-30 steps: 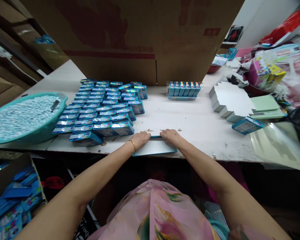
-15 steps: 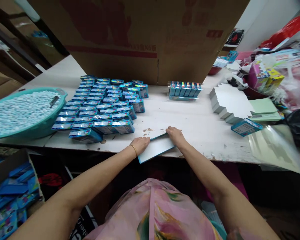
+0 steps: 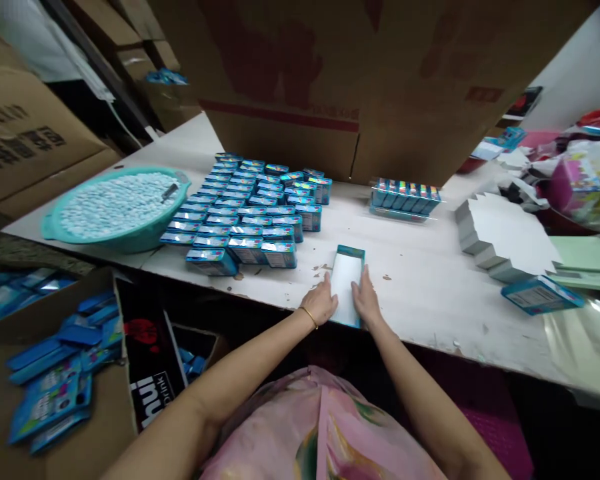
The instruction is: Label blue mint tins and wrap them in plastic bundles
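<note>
An open cardboard box (image 3: 347, 279), shallow and long, lies on the table with its white inside facing up and blue walls around it. Its long side points away from me. My left hand (image 3: 321, 300) grips the left wall, and my right hand (image 3: 366, 297) grips the right wall, both near the front end. Left of the box stand rows of small blue packets (image 3: 253, 212) packed close together. Farther back on the right, a clear-wrapped row of blue packets (image 3: 405, 199) stands apart.
A teal basin (image 3: 143, 241) full of pale blue pieces stands at left. On the right are a stack of flat white cartons (image 3: 510, 230) and a blue box (image 3: 540, 295). A big brown carton (image 3: 380, 133) rises behind. Below left, an open carton (image 3: 107, 427) holds blue packs.
The box has been turned from lying crosswise to pointing away from me, its walls now raised. Both hands have shifted to its long sides. The view has swung left.
</note>
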Tool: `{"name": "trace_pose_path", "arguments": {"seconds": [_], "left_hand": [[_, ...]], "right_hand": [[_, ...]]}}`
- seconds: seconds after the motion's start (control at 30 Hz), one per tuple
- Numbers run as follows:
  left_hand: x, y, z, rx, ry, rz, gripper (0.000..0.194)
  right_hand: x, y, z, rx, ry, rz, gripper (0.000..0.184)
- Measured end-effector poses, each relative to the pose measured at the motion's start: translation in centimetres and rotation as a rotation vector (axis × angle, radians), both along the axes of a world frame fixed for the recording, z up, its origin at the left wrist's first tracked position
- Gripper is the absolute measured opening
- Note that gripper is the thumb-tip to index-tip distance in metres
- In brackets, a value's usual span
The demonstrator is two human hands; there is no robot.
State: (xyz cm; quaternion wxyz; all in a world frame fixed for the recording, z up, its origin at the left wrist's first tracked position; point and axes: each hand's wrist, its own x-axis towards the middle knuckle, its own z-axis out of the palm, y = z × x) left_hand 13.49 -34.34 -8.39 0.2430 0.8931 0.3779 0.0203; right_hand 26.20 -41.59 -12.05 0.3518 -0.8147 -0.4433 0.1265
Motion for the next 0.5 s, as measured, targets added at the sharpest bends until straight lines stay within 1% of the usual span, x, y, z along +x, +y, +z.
{"name": "trace_pose_path", "arguments": {"seconds": [0.07,0.1,0.17,0.2,0.23,0.3,0.37,0.43,0.5], "left_hand": [[-1.6,1.1,0.7,0.054,-0.187,0.043,0.059],[-2.8,1.9,1.1,0.111,-0.304,0.084,0.056],[-5.4,3.8,1.8,0.23,-0.535,0.202,0.049],[-6.7,4.7,1.9,0.262,-0.625,0.269,0.046],[-7.9,5.5,2.0,0.27,-0.691,0.333,0.045],[-9.7,6.9,1.8,0.232,-0.763,0.425,0.044],[-10.9,7.7,1.3,0.175,-0.771,0.446,0.043],[-11.5,8.2,0.6,0.135,-0.748,0.432,0.043],[-11.6,8.4,0.0,0.12,-0.705,0.417,0.046]], "right_hand": [[-0.3,1.2,1.3,0.03,-0.082,0.022,0.067],[-0.7,2.1,2.2,0.068,-0.127,0.072,0.069],[-1.9,4.7,3.9,0.152,-0.177,0.252,0.071],[-2.7,6.4,4.7,0.182,-0.169,0.343,0.072],[-3.5,8.2,5.3,0.202,-0.144,0.397,0.072],[-4.9,12.1,6.4,0.222,-0.088,0.402,0.068],[-5.7,15.9,7.2,0.224,-0.104,0.38,0.063],[-6.1,19.1,7.9,0.172,-0.211,0.407,0.059],[-6.3,21.6,8.4,0.05,-0.343,0.465,0.059]]}}
